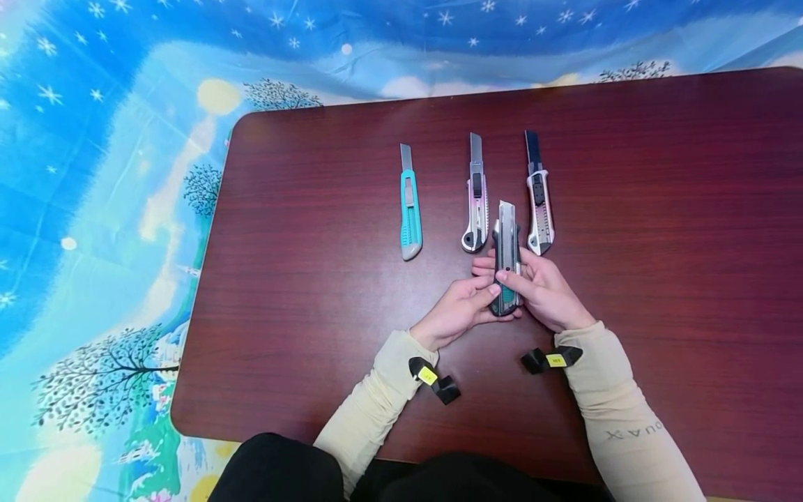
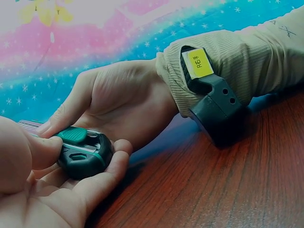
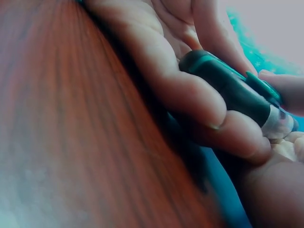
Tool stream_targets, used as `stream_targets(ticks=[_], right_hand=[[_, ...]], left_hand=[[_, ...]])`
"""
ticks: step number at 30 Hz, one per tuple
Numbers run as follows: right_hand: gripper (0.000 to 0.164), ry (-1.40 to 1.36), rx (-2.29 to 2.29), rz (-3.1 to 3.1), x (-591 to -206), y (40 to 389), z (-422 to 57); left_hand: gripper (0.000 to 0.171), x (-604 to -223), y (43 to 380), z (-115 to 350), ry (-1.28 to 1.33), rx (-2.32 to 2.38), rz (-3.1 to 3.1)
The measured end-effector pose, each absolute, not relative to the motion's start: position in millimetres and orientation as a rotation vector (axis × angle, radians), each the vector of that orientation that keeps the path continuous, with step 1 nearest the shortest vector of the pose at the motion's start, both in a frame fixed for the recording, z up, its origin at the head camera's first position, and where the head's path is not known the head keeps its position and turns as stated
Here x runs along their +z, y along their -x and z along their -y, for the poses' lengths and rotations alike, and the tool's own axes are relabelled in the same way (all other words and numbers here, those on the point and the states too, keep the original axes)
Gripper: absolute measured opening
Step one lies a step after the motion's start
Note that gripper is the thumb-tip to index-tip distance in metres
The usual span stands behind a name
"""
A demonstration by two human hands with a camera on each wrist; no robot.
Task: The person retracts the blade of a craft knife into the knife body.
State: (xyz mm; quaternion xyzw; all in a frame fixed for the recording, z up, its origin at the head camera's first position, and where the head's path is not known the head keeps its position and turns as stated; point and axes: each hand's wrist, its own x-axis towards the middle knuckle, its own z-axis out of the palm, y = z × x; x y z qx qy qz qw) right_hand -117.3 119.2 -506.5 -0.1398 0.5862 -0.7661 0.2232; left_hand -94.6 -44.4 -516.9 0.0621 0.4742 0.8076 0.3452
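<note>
We see the box cutter [image 1: 507, 244] held in both hands over the dark red table [image 1: 301, 293], its silver tip showing between the grey-bladed cutter [image 1: 477, 195] and the black-bladed cutter [image 1: 539, 199]; it is long and slim, with a rounded black casing, a shiny metal channel and a ribbed green slider [image 2: 72, 136]; the left hand [image 1: 461, 310] and right hand [image 1: 555, 296] both pinch it, thumbs on top, fingers beneath; we notice streaky wood grain below and a finely ribbed cuff [image 2: 172, 88].
</note>
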Motion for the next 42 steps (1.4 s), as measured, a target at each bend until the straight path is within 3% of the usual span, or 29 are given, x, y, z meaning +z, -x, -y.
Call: stream_targets(ticks=[23,42], right_hand=[[0.049,0.560,-2.077,-1.546,-505.4,119.1,-122.9],[0.058,0.530,-2.047,-1.565,-504.8,118.9,-125.3]], left_hand=[[0.038,-517.8,95.4,45.4,-0.150,2.131,-1.148],[0.037,-518.6,96.3,45.7,-0.162,2.112,-1.159]])
